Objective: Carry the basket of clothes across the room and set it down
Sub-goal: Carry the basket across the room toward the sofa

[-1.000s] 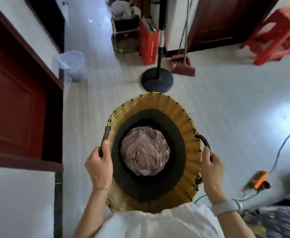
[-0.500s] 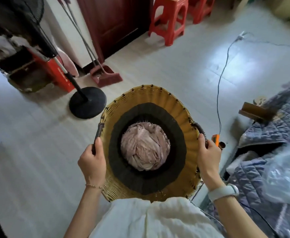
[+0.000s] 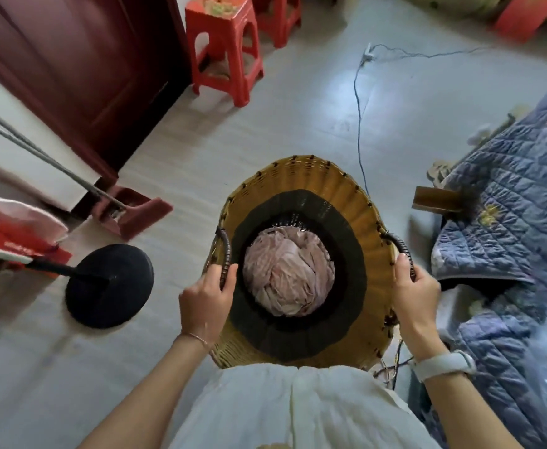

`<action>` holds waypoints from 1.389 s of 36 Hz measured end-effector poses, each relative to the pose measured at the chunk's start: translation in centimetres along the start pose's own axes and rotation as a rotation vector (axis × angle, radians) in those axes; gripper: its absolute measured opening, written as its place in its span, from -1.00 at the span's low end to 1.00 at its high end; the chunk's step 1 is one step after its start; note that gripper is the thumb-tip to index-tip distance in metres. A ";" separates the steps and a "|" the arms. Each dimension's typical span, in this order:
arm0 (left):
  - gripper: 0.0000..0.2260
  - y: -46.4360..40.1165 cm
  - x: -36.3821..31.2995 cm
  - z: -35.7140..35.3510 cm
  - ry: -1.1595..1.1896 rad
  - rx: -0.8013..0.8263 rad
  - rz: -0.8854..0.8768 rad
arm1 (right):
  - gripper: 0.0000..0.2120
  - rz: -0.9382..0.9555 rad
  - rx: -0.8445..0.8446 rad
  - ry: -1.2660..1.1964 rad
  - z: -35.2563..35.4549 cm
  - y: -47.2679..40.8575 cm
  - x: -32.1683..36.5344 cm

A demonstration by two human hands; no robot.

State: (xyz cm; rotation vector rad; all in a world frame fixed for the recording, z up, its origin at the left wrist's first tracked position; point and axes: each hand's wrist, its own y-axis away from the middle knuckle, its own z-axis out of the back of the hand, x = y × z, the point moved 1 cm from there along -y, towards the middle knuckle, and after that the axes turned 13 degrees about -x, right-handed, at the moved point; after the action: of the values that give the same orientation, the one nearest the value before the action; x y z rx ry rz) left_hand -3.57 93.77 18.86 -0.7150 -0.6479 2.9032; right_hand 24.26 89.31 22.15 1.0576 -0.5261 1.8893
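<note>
A round woven basket point(image 3: 301, 179), yellow at the rim with a black inner band, hangs in front of my body above the floor. A bundle of pale pink clothes point(image 3: 286, 277) lies at its bottom. My left hand point(image 3: 205, 298) is closed around the dark handle on the basket's left side. My right hand point(image 3: 416, 294), with a white watch on the wrist, grips the dark handle on the right side.
A black fan base point(image 3: 110, 285) and a red broom head point(image 3: 136, 213) lie on the floor to the left. Red stools point(image 3: 225, 50) stand by a dark red door point(image 3: 80, 59). A blue quilt point(image 3: 505, 202) is close on the right. A cable point(image 3: 359, 118) runs ahead.
The view has swung to the right with the basket held level in both hands. The fan base and broom shifted left, and the blue quilt and red stools came into view.
</note>
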 end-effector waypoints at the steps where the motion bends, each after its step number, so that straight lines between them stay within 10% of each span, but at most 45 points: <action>1: -0.50 -1.3 -0.1 -0.7 0.002 0.009 -0.040 | -0.55 -0.015 -0.022 0.008 -0.3 -0.5 0.3; 15: -0.74 -19.4 -7.9 -14.9 0.250 0.311 0.118 | -0.53 -0.196 -0.239 0.056 -7.0 -14.6 4.1; 26: -0.61 -39.9 -15.7 -27.6 0.912 0.385 1.132 | -0.61 -0.215 -0.136 -0.006 -13.0 -35.5 10.3; 50: -0.56 -70.9 -34.0 -54.2 0.610 0.351 0.628 | -0.56 -0.126 -0.405 0.054 -21.9 -73.8 21.3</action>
State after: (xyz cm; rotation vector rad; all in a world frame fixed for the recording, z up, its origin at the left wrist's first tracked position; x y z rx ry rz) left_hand 50.05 172.78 19.70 -1.8909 0.1902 2.8669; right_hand 71.74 153.58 24.01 0.7524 -0.7552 1.6079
